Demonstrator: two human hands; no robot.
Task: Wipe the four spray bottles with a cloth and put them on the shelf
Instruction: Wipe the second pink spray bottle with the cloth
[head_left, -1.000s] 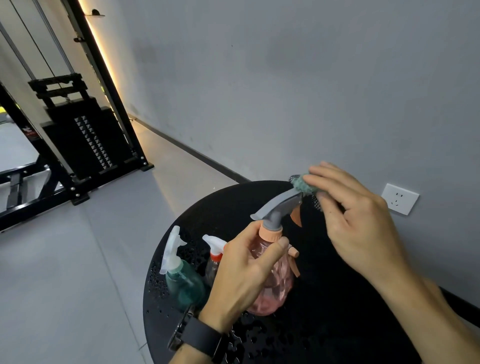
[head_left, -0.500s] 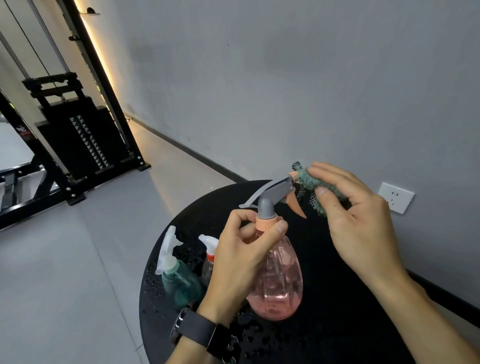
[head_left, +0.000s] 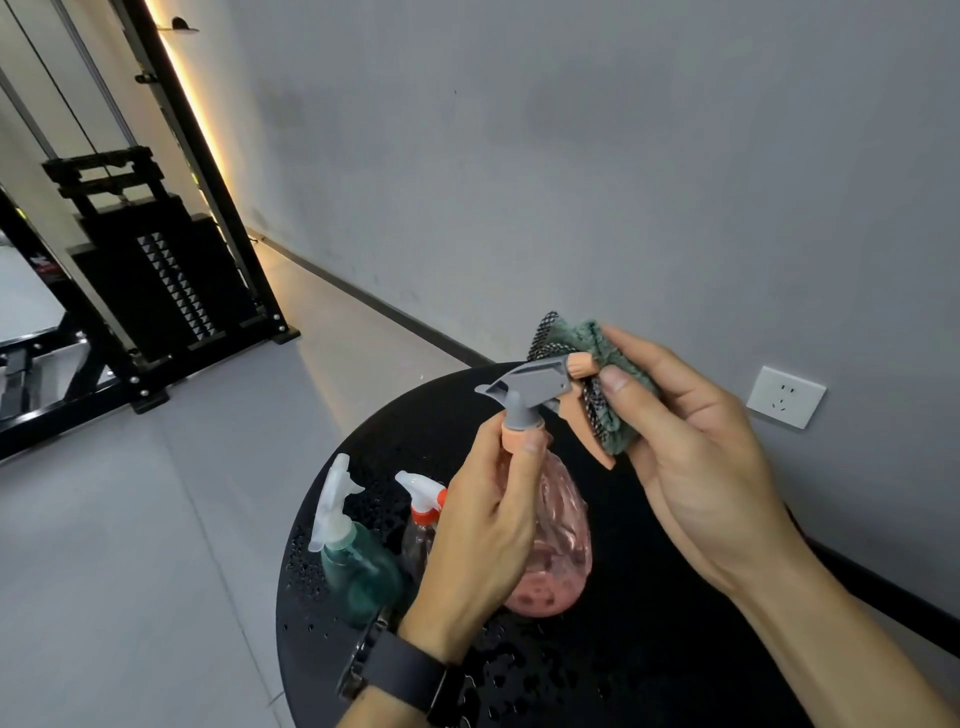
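The left hand (head_left: 483, 525) grips the peach-coloured neck collar of the translucent pink plastic spray bottle (head_left: 558, 545), thumb and fingers curled around the collar just below the grey trigger head (head_left: 535, 382). The bottle is held above the round black table (head_left: 649, 649), its body hanging roughly upright and its nozzle pointing to the right. A dark wristwatch (head_left: 405, 675) sits on the left wrist.

The right hand (head_left: 696, 457) holds the folded green fleece cloth with a black-and-white mesh edge (head_left: 602, 400), fingers and thumb curled around it. The cloth is pressed against the peach nozzle tip of the trigger head and covers its front end.

Two further bottles stand on the table to the left of the held bottle: a teal translucent spray bottle with a frosted white trigger head (head_left: 358, 571), and, just beside it, a clear spray bottle with a white and orange trigger head (head_left: 423, 514), partly hidden behind the left hand. Water droplets lie on the table surface around them.

A white wall socket (head_left: 785, 396) is mounted on the grey wall at right. A black weight-stack machine (head_left: 161, 280) stands on the floor at far left.
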